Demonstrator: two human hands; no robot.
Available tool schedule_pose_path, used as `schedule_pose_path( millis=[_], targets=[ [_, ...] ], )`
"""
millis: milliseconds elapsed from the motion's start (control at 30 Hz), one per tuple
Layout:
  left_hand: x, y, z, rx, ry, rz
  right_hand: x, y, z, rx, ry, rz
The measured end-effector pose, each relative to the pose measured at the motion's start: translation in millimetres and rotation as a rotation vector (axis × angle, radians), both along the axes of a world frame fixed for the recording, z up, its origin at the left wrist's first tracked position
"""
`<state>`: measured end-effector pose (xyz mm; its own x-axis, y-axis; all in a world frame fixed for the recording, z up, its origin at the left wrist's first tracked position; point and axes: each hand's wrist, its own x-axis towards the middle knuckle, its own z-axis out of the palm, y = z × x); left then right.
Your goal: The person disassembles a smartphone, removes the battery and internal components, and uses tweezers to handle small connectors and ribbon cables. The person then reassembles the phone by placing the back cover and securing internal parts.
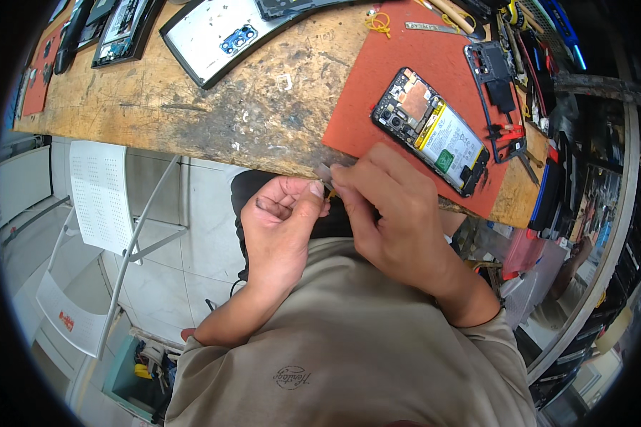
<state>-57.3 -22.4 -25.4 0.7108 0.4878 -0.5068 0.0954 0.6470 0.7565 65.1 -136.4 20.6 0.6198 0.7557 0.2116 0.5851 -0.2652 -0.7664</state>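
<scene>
Opened smartphone (434, 128) on the red mat (357, 107), upper right of frame
Left hand (281, 213) and right hand (399, 196) both have a pinched grip on some small part (324, 172) mid-frame, too tiny to ID tbh.

Both hands (281, 224) (399, 199) pinch close together, fingers (276, 198) curled, forearms (241, 312) angled inward.

Wooden bench (263, 117) passable mid-span; opened phone (452, 135) blocks right, white tray (201, 51) back left.
</scene>
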Motion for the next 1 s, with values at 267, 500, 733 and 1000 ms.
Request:
schedule_pose_path(
  millis=[267,500,733,1000],
  targets=[
    [2.8,0.1,1.5,0.002,0.009,0.005,6.4,-0.8,0.3,-0.067,-0.001,0.038],
    [3.7,-2.6,-4.3,0.024,-0.019,0.037,6.7,-2.0,-7.8,0.043,0.118,-0.012],
    [3.0,-0.9,-1.8,-0.011,-0.020,0.031,4.8,-3.9,-7.1,0.012,0.076,0.006],
    [2.7,-1.8,1.0,0.000,0.011,0.019,4.5,-1.9,-6.3,0.039,-0.011,0.016]
  ],
)
